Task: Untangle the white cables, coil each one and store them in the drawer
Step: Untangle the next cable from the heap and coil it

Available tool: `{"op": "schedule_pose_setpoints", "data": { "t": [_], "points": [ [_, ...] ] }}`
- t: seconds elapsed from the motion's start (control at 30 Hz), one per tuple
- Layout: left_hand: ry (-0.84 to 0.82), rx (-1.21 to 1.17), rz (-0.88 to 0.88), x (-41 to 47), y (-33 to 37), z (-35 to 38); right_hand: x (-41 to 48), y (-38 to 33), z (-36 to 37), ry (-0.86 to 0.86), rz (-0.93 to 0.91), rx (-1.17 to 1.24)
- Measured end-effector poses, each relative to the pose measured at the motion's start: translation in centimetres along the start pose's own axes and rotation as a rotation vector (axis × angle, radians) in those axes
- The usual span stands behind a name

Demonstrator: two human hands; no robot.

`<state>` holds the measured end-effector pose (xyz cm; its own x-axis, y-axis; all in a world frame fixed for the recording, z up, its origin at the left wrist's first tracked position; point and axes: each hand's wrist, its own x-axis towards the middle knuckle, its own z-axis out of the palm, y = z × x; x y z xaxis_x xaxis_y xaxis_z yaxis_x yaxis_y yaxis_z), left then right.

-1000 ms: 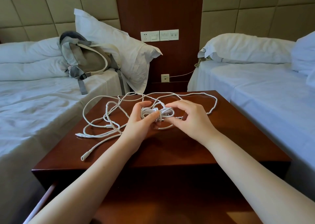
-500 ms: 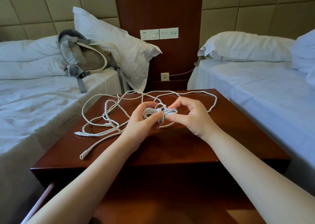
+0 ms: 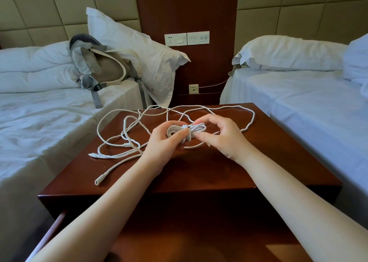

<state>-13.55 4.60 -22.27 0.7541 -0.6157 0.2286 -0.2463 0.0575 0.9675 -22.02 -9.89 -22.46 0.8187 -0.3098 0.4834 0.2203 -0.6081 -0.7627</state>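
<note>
On the shiny dark brown wooden desk [image 3: 219, 172] lie the thin white cables [image 3: 123, 140]. One part is wound into a small white bundle [image 3: 185, 131], held just above the desk top. The left hand [image 3: 161, 144] curls its fingers round one end of the bundle. The right hand [image 3: 221, 138] pinches the other end between thumb and finger. The rest lies in loose loops to the left and along the back edge.

I think the cables are light, soft and bendy, and a bit smooth, so the loops may spring open if let go. The middle, where the wraps cross, looks like the best place to hold.

How many cables there are is hard to tell, because they cross each other. The hands hide part of the bundle. The wooden drawer [image 3: 52, 229] at the bottom is mostly covered by the arms and cut off.
</note>
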Motion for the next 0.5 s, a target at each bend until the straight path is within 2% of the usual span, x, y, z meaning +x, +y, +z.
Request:
{"op": "schedule_pose_setpoints", "data": {
  "t": [0.13,0.3,0.5],
  "points": [
    [0.036,0.027,0.018,0.10,-0.15,0.03,0.04,0.19,0.07,0.045,-0.029,-0.048],
    [-0.005,0.089,0.003,0.12,-0.24,0.21,0.05,0.66,-0.02,0.052,-0.040,-0.106],
    [0.089,0.056,-0.008,0.56,-0.41,0.03,0.04,0.84,0.12,0.052,-0.058,-0.155]
  ]
}}
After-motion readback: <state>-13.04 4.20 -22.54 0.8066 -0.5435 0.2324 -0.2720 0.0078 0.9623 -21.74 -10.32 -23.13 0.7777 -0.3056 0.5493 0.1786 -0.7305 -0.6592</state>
